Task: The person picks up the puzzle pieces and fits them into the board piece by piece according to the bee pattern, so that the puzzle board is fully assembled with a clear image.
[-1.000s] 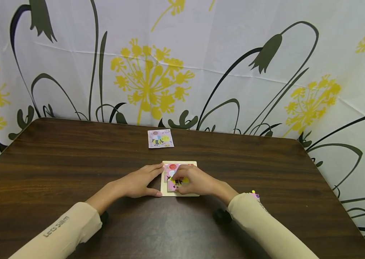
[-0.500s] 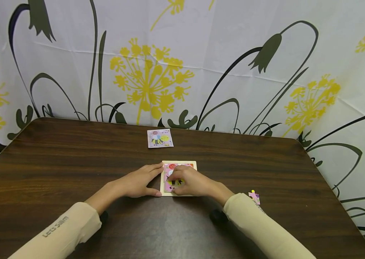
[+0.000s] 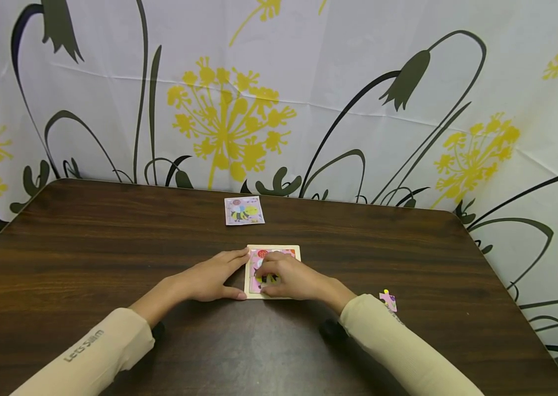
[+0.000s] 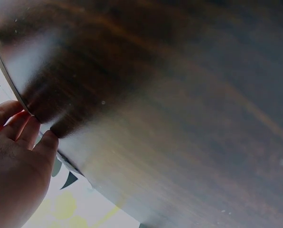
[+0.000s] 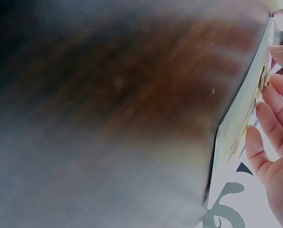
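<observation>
A pale wooden puzzle tray [image 3: 247,283] lies on the table with a pink bee picture in it. My left hand [image 3: 210,278] rests at its left side, thumb and fingers spread, fingertips touching the rim. The left wrist view shows those fingers [image 4: 45,145] along the table surface. Over the picture's lower part, my right hand [image 3: 294,278] has its thumb and fingers curved onto a pink puzzle piece [image 3: 254,286], which lies level in the tray. In the right wrist view the right fingertips [image 5: 252,135] sit close over the tray. The hand hides much of the bee.
A bee picture card [image 3: 244,210] lies farther back on the dark wooden table [image 3: 110,231]. One loose puzzle piece [image 3: 387,301] lies to the right, partly behind the right sleeve [image 3: 397,341]. Behind the table hangs a flower-patterned cloth [image 3: 338,71].
The puzzle piece under my right hand has shifted slightly left and settled level in the tray. My right hand moved left with it. The left hand has stayed at the rim.
</observation>
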The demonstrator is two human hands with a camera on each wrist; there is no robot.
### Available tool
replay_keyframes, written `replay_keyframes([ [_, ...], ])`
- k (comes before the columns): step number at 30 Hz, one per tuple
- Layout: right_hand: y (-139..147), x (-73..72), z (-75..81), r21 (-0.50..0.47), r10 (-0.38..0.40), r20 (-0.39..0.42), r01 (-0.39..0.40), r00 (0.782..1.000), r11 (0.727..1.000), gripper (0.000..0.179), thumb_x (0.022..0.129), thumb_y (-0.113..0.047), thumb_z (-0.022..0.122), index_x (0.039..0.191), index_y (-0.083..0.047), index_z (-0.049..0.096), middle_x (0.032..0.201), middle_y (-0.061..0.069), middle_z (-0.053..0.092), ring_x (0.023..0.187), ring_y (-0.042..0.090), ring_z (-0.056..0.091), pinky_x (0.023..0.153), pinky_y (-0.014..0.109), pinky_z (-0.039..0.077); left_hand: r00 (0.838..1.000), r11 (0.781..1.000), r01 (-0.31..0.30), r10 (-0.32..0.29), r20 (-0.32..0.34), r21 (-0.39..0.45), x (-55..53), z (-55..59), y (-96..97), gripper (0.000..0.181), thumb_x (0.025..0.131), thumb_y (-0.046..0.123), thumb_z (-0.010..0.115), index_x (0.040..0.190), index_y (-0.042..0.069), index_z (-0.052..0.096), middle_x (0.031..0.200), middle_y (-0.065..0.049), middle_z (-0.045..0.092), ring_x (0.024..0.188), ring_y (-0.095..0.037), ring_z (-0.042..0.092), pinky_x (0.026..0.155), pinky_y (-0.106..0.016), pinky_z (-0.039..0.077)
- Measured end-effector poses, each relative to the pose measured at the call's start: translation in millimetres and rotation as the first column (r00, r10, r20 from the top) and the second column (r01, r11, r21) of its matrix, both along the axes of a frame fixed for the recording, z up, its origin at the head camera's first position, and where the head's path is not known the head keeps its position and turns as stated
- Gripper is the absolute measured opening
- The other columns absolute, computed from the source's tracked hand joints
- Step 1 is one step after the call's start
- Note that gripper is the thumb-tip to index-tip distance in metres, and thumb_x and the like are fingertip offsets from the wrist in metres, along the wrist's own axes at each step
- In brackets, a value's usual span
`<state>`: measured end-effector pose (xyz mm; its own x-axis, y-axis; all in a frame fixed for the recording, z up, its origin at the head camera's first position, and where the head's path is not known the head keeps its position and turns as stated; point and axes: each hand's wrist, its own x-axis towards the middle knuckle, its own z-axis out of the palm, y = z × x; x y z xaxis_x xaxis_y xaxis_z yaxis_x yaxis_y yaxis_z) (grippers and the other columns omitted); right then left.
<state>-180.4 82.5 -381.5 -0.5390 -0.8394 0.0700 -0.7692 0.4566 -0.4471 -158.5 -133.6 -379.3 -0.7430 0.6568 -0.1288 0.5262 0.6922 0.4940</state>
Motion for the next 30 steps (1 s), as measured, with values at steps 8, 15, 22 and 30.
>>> replay_keyframes([
  [8, 0.5, -0.7, 1.0, 0.009, 0.003, -0.005, -0.003, 1.000, 1.000, 0.021, 0.080, -0.010, 0.068, 0.101, -0.004, 0.068, 0.095, 0.003, 0.058, 0.085, 0.014, 0.050, 0.080, 0.022, 0.040, 1.000, 1.000, 0.004, -0.004, 0.006, 0.000, 0.2, 3.2, -0.3, 0.078, 0.084, 0.038, 0.063, 0.139, -0.006, 0.029, 0.146, -0.021, 0.023, 0.130, -0.038, 0.024, 0.100, -0.050, 0.027],
  [15, 5.5, -0.2, 3.7, 0.011, -0.027, 0.004, 0.027, 1.000, 1.000, 0.023, 0.077, -0.012, 0.072, 0.097, -0.003, 0.066, 0.095, 0.004, 0.056, 0.089, 0.015, 0.050, 0.082, 0.024, 0.041, 1.000, 1.000, 0.009, -0.009, -0.006, -0.003, 0.2, 5.3, 0.3, 0.077, 0.084, 0.037, 0.064, 0.138, -0.007, 0.031, 0.145, -0.021, 0.024, 0.130, -0.037, 0.025, 0.101, -0.050, 0.026],
  [22, 6.3, 0.2, 4.4, 0.016, -0.039, 0.026, 0.039, 0.999, 0.999, 0.020, 0.077, -0.012, 0.072, 0.095, -0.003, 0.066, 0.095, 0.004, 0.055, 0.089, 0.015, 0.050, 0.081, 0.024, 0.041, 1.000, 1.000, 0.008, -0.008, -0.011, 0.003, 1.7, 6.7, -0.1, 0.075, 0.084, 0.034, 0.065, 0.137, -0.008, 0.032, 0.145, -0.022, 0.024, 0.130, -0.038, 0.025, 0.101, -0.050, 0.026],
  [30, 5.9, -0.2, 3.0, 0.026, -0.021, 0.008, 0.021, 1.000, 0.999, 0.022, 0.078, -0.012, 0.072, 0.098, -0.004, 0.067, 0.096, 0.004, 0.056, 0.091, 0.016, 0.050, 0.082, 0.024, 0.041, 1.000, 1.000, 0.012, -0.012, -0.020, 0.005, 1.8, 4.9, 0.2, 0.075, 0.084, 0.034, 0.065, 0.137, -0.008, 0.032, 0.145, -0.022, 0.025, 0.129, -0.038, 0.026, 0.100, -0.050, 0.027],
])
